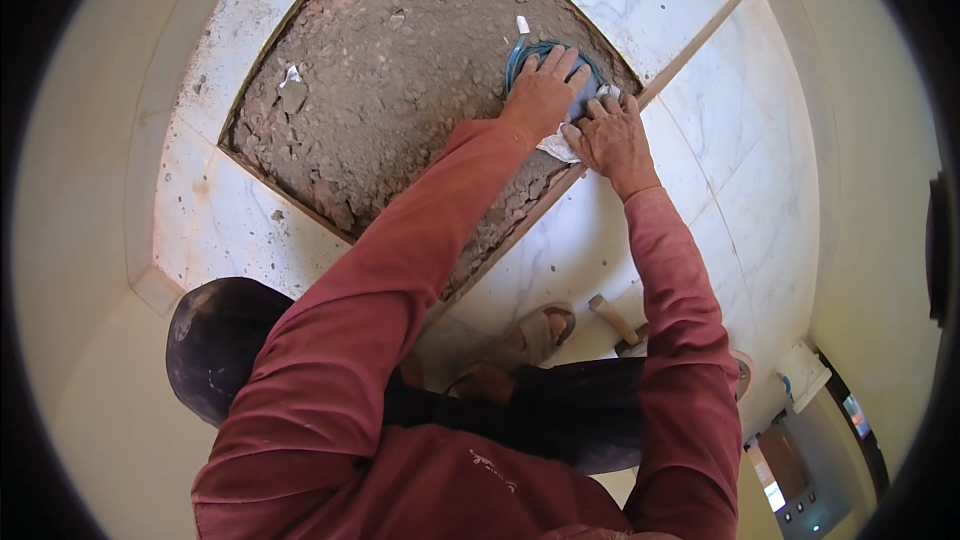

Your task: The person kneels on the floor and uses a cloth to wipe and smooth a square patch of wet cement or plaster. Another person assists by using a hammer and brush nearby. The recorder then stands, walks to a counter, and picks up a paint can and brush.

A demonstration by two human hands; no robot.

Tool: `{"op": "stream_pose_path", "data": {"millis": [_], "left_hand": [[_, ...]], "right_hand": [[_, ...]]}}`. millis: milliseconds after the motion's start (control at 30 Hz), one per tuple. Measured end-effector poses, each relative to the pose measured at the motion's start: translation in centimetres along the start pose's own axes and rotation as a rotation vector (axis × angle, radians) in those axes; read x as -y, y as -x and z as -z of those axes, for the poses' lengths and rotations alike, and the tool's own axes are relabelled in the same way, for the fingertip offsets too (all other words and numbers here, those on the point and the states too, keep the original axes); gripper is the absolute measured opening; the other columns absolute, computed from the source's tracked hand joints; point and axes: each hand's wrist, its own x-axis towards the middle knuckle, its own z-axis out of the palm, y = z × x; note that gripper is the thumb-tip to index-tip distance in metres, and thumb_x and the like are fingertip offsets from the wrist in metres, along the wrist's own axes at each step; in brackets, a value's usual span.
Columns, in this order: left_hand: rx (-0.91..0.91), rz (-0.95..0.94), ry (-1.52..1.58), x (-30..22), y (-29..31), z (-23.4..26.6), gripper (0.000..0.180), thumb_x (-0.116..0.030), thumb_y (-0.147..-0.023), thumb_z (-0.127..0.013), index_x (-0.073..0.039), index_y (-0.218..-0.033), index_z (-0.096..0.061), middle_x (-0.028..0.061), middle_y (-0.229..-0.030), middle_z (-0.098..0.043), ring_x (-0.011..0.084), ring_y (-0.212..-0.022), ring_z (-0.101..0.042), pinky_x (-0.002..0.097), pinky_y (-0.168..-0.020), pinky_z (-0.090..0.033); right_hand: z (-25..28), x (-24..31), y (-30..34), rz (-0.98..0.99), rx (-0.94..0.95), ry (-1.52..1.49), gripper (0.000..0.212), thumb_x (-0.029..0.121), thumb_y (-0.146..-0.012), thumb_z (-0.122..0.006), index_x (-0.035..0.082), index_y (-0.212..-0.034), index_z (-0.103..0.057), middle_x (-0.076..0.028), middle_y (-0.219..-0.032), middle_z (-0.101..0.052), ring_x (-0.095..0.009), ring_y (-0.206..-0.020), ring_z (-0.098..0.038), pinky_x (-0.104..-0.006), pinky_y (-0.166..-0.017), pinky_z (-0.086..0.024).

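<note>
Far left there's a dark round pan (215, 345) sitting on the pale marble floor (240, 225), right next to the person's red sleeve; above it is the bare patch of rough mortar bed (400, 80) where no tile sits, with a small scrap of white stuff (291, 74) lying on it near the upper left; moving right, the left hand (545, 90) is laid flat, fingers spread, on a coil of blue-green cord (520, 55) wrapped around something dark and flat (588, 92) at the mortar's right corner; can't tell whether it's actually gripping the cord or just pressing on it; just beside it the right hand (612, 135) is also flat with fingers apart, resting on the edge of that dark piece and on a bit of white paper (557, 147); the two hands nearly touch; lower down a sandalled foot (535, 335) stands on the marble, and a wooden-handled hammer (612, 320) lies just right of it.
</note>
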Motion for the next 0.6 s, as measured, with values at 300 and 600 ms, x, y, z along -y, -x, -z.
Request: {"op": "stream_pose_path", "data": {"millis": [300, 600], "left_hand": [[0.034, 0.047, -0.067, -0.9, 0.1, -0.9, 0.084, -0.025, -0.089, -0.081, -0.011, -0.161, -0.041, 0.0173, -0.170, -0.031, 0.0360, -0.158, -0.030, 0.0538, -0.125, -0.031], [0.073, 0.064, -0.108, -0.8, -0.5, -1.1, 0.090, -0.027, -0.087, -0.083, -0.012, -0.163, -0.038, 0.0165, -0.170, -0.032, 0.0380, -0.157, -0.029, 0.0544, -0.125, -0.031]], "right_hand": [[-0.1, -0.6, -0.1, 0.082, 0.019, -0.027, 0.050, 0.044, -0.104, -0.054, 0.011, -0.077, -0.080, -0.007, -0.092, -0.069, -0.026, -0.104, -0.062, -0.0446, -0.105, -0.038], [1.1, -2.8, -0.7, -0.018, 0.157, -0.145, 0.036, 0.033, -0.101, -0.056, 0.013, -0.083, -0.080, -0.007, -0.100, -0.069, -0.027, -0.100, -0.066, -0.0442, -0.095, -0.044]]}}
